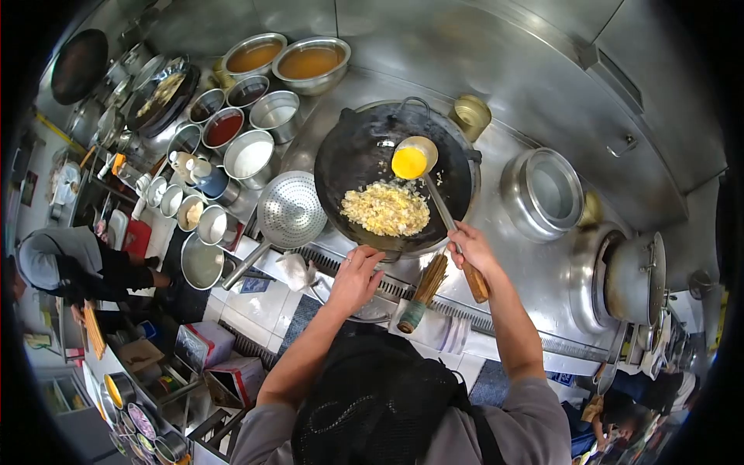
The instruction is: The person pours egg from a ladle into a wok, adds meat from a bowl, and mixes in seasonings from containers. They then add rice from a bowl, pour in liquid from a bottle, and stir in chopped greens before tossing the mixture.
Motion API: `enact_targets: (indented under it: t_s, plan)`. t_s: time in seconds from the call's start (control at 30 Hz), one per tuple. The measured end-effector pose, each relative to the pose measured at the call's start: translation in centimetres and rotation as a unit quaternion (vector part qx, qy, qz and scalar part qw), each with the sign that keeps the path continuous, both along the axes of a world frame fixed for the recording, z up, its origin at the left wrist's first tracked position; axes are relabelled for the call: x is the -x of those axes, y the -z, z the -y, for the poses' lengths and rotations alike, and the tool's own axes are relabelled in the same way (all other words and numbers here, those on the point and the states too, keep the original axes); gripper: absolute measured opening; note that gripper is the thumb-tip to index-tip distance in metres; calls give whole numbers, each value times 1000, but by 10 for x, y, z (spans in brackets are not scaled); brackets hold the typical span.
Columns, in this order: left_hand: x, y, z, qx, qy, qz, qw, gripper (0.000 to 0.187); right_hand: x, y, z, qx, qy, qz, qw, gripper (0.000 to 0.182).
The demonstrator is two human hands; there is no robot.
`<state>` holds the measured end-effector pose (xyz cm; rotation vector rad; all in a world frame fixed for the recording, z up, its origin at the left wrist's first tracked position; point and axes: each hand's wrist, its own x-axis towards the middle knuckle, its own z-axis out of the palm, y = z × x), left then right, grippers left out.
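Note:
A black wok [333, 174] sits on the steel stove, with a mound of fried rice and egg [386, 209] in its near half. My right hand [471, 246] is closed around the handle of a ladle [442, 203], whose wooden end points back toward me. The ladle's bowl, over the far part of the wok, holds bright yellow liquid egg [408, 163]. At the wok's near rim is my left hand [356, 277], fingers loosely bent and thumb apart, with nothing visible in it. Between my hands lies a bamboo wok brush [426, 291].
Left of the wok rests a perforated strainer [292, 209], beside a white cloth [295, 271]. Metal pots of seasonings [249, 155] and two large bowls of brown liquid [313, 65] stand beyond. Stacked steel pots [542, 194] are at right. A co-worker [66, 260] is at far left.

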<state>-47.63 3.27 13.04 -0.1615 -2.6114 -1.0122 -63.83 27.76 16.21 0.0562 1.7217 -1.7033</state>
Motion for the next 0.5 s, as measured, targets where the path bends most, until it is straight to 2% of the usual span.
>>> enact_targets:
  t_s: [0.27, 0.4, 0.5]
  plan:
    - [-4, -4, 0, 16, -1, 6, 1000, 40, -14, 3, 2, -48, -7, -45, 998, 39]
    - [-4, -3, 1, 16, 21, -3, 1000, 41, -21, 7, 0, -118, -27, -101, 988, 57]
    - [1, 0, -2, 19, 16, -9, 1000, 43, -28, 10, -6, -123, -22, -138, 983, 53]
